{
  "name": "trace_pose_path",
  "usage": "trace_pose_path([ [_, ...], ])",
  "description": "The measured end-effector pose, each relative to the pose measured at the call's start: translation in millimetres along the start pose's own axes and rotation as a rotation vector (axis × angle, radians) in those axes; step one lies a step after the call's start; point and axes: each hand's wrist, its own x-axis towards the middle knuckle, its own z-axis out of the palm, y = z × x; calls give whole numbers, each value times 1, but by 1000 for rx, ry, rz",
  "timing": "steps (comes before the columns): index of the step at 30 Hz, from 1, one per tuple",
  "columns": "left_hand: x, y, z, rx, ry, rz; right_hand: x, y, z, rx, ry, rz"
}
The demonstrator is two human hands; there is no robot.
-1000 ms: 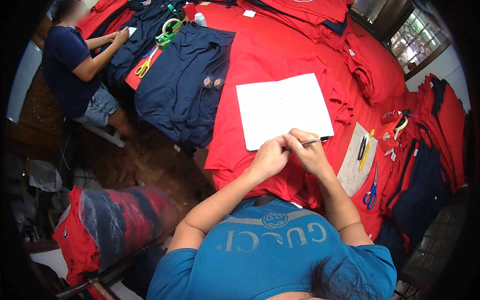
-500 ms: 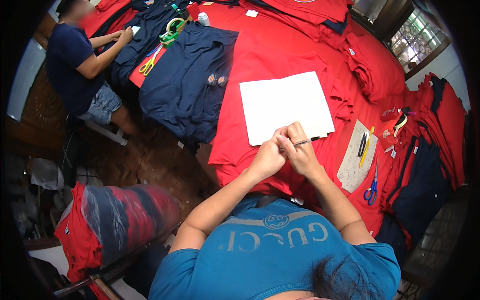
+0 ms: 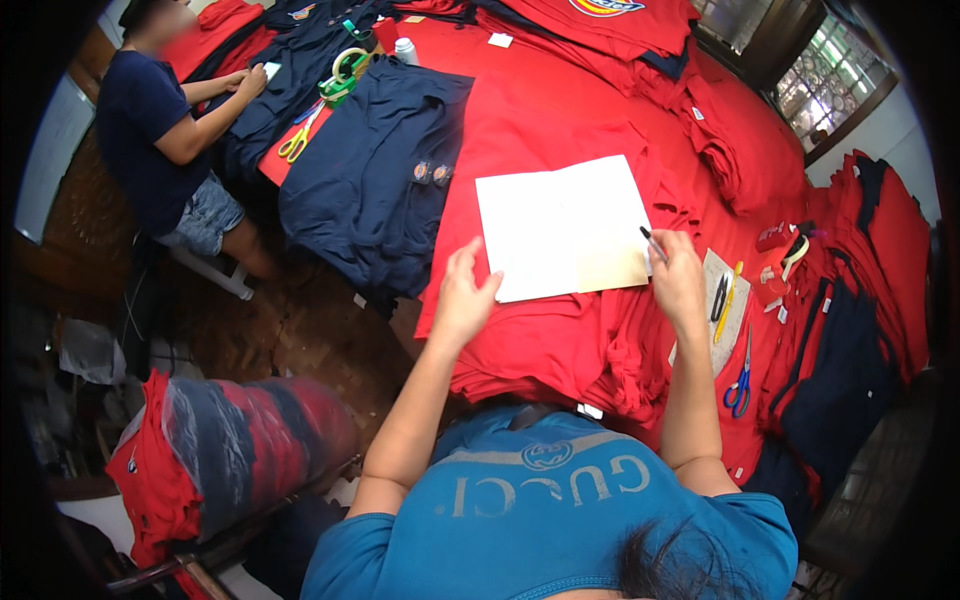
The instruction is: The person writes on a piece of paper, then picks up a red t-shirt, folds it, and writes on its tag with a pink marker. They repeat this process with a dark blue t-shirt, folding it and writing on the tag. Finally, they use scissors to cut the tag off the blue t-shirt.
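Blue-handled scissors (image 3: 738, 398) are lying to the right of the right forearm (image 3: 690, 400). The left hand (image 3: 466, 300) is showing a spread, empty grip, its thumb hovering or resting at the near left corner of the white paper (image 3: 550, 222); contact cannot be confirmed. The right hand's (image 3: 680, 278) grip is pinching a pen (image 3: 654, 243) at the paper's right edge. The paper is lying on red garments (image 3: 530, 350). A navy garment (image 3: 365, 180) is lying to the left; farther off, a co-worker (image 3: 145, 115) is sitting.
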Motion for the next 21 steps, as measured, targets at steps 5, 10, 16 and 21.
trace_pose_path([
  [5,19,8,7,-303,-32,-264,11,38,16,-172,3,59],
  [10,39,-8,12,-317,-177,-140,45,14,17,-113,-176,296],
  [16,33,62,4,-375,-355,-26,39,24,25,-224,55,23],
  [21,30,42,82,21,-380,103,36,63,36,669,-185,129],
])
